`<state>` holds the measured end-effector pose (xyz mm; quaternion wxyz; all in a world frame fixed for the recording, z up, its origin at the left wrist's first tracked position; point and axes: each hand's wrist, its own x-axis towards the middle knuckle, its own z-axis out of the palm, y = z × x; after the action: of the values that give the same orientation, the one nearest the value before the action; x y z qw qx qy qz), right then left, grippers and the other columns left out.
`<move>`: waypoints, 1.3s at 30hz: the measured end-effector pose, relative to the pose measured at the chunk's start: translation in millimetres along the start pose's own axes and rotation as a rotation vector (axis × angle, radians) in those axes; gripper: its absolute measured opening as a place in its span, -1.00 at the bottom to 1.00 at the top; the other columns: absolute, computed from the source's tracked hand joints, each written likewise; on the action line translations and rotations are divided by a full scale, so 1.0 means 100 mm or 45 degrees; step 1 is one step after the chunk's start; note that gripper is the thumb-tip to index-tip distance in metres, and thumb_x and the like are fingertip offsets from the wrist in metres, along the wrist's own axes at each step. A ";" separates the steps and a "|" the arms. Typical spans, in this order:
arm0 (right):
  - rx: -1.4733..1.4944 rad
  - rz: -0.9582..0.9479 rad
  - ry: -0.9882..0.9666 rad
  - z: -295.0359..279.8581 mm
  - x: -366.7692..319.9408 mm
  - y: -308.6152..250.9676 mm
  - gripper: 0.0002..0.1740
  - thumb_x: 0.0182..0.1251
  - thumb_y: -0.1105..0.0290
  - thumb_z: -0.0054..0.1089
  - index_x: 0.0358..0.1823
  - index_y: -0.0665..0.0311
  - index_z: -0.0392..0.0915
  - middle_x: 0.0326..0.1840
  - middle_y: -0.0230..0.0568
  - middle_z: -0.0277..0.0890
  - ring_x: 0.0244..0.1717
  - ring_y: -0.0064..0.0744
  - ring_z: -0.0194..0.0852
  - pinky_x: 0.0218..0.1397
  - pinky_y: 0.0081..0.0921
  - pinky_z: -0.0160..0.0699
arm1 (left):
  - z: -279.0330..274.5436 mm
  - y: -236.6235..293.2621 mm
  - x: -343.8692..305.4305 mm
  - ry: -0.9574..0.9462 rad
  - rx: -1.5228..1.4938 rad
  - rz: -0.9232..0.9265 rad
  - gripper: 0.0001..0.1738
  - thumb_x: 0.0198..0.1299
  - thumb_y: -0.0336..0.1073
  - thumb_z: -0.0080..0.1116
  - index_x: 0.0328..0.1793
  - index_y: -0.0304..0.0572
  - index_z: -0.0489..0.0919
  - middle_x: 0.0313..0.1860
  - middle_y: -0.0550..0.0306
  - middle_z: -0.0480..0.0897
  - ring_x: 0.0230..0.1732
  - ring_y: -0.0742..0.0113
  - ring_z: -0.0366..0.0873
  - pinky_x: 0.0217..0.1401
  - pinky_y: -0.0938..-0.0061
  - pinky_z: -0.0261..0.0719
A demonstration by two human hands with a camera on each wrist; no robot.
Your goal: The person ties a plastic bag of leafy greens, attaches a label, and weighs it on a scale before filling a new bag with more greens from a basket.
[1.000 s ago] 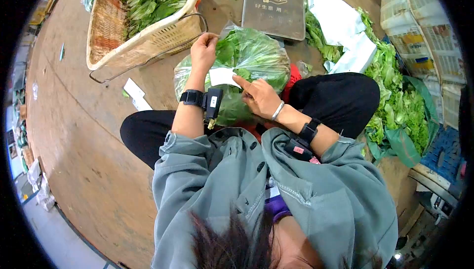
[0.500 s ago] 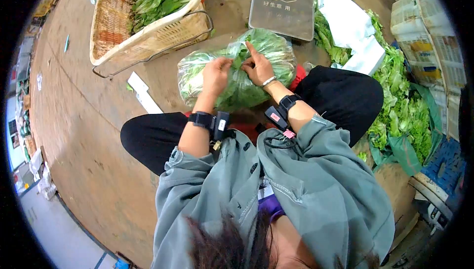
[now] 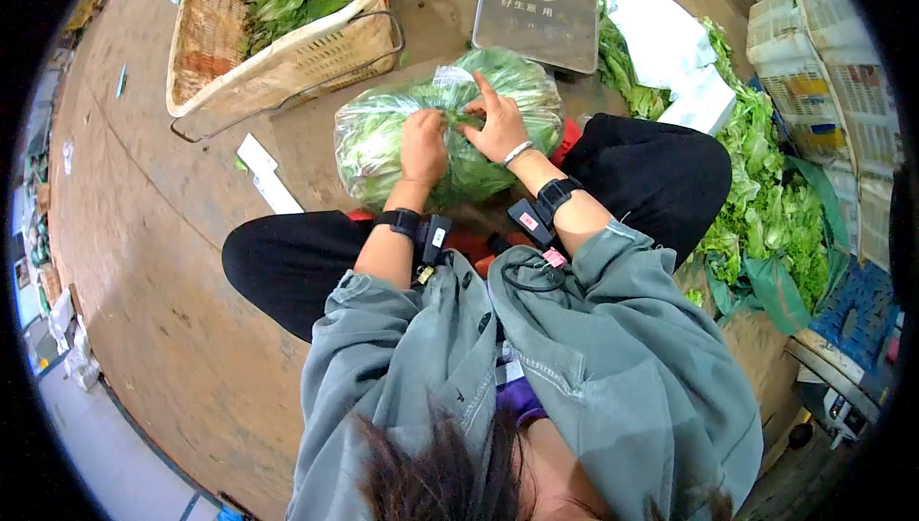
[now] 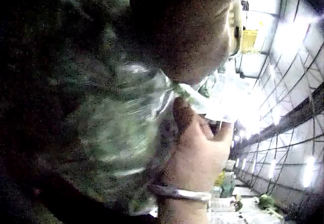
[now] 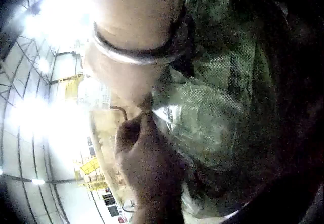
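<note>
A clear plastic bag (image 3: 373, 143) full of leafy greens lies in front of the person, between the bent legs. At the top middle of the bag, my left hand (image 3: 423, 146) pinches the gathered plastic with curled fingers. Just to its right, my right hand (image 3: 500, 129) pinches the same gathered part, its index finger pointing forward. A white label (image 3: 452, 76) shows on the bag ahead of the hands. The left wrist view shows the right hand (image 4: 195, 150) close to a pale strip at the bag's gathered plastic. In the right wrist view, the left hand's fingertips meet the bag (image 5: 212, 118).
A basket (image 3: 287, 81) with leafy greens stands at the front left. Beyond the bag is a flat scale (image 3: 536, 28). Loose lettuce (image 3: 775, 205) and white sheeting (image 3: 661, 43) lie to the right, near stacked crates (image 3: 814, 71). White strips (image 3: 268, 177) lie on the floor at left.
My right hand has left the white label and moved forward to the gathered plastic. My left hand has come back toward the body. The label now lies farther forward on the bag.
</note>
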<state>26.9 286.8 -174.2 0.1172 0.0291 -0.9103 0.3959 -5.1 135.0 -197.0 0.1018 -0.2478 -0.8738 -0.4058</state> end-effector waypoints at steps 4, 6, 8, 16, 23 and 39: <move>0.062 0.042 0.053 0.00 -0.01 -0.11 -0.15 -0.05 0.50 0.18 0.30 0.21 -0.05 -0.51 -0.29 0.47 -0.37 -0.24 0.42 -0.17 -0.30 0.32 | -0.15 -0.03 0.19 -0.109 -0.387 -0.484 -0.89 -0.06 -0.47 0.08 -0.35 -0.28 0.55 -0.35 0.00 0.57 -0.29 0.10 0.50 -0.22 0.39 0.45; 0.239 0.078 0.111 -0.07 -0.08 -0.21 -0.15 -0.07 0.53 0.20 0.30 0.21 -0.04 -0.52 -0.28 0.46 -0.43 -0.22 0.41 -0.30 -0.31 0.40 | -0.20 0.01 0.24 -0.173 -0.455 -0.653 -0.85 -0.01 -0.42 0.09 -0.28 -0.26 0.57 -0.35 0.01 0.59 -0.33 0.19 0.54 -0.24 0.45 0.46; 0.222 0.037 0.126 -0.11 -0.13 -0.28 -0.15 -0.08 0.53 0.22 0.29 0.20 -0.02 -0.53 -0.27 0.46 -0.44 -0.22 0.41 -0.32 -0.33 0.41 | -0.11 0.00 0.18 -0.147 -0.291 -0.499 -0.85 -0.01 -0.40 0.10 -0.29 -0.27 0.58 -0.35 0.00 0.60 -0.32 0.20 0.55 -0.24 0.45 0.46; -0.132 -0.368 -0.042 0.13 0.19 0.01 -0.24 -0.05 0.50 0.18 0.25 0.08 0.08 -0.44 -0.19 0.45 -0.28 -0.17 0.41 -0.20 -0.35 0.41 | -0.21 -0.09 0.45 -0.405 -0.262 -0.702 -0.83 0.01 -0.35 0.11 -0.32 -0.31 0.58 -0.41 0.00 0.61 -0.43 0.30 0.51 -0.30 0.46 0.44; -0.113 -0.145 -0.102 0.19 0.23 0.13 -0.24 0.00 0.44 0.16 0.27 0.07 0.03 -0.43 -0.15 0.45 -0.31 -0.12 0.40 -0.20 -0.29 0.41 | -0.29 -0.03 0.47 -0.178 -0.646 -0.860 -0.85 0.02 -0.36 0.07 -0.36 -0.30 0.55 -0.43 0.02 0.59 -0.38 0.28 0.50 -0.26 0.47 0.42; -0.074 0.221 0.419 -0.40 0.45 -0.01 -0.51 0.07 0.37 0.16 0.07 0.29 0.31 -0.34 -0.19 0.47 -0.34 -0.30 0.45 -0.24 -0.42 0.44 | -0.03 -0.01 -0.15 -0.061 0.235 0.313 -0.79 -0.21 -0.54 -0.04 -0.34 -0.27 0.47 -0.25 0.06 0.51 -0.09 0.11 0.42 0.00 0.32 0.37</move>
<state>-9.6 317.2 -136.8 0.2306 -0.1179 -0.8891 0.3773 7.2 126.6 -201.6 0.1522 -0.3522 -0.8727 -0.3021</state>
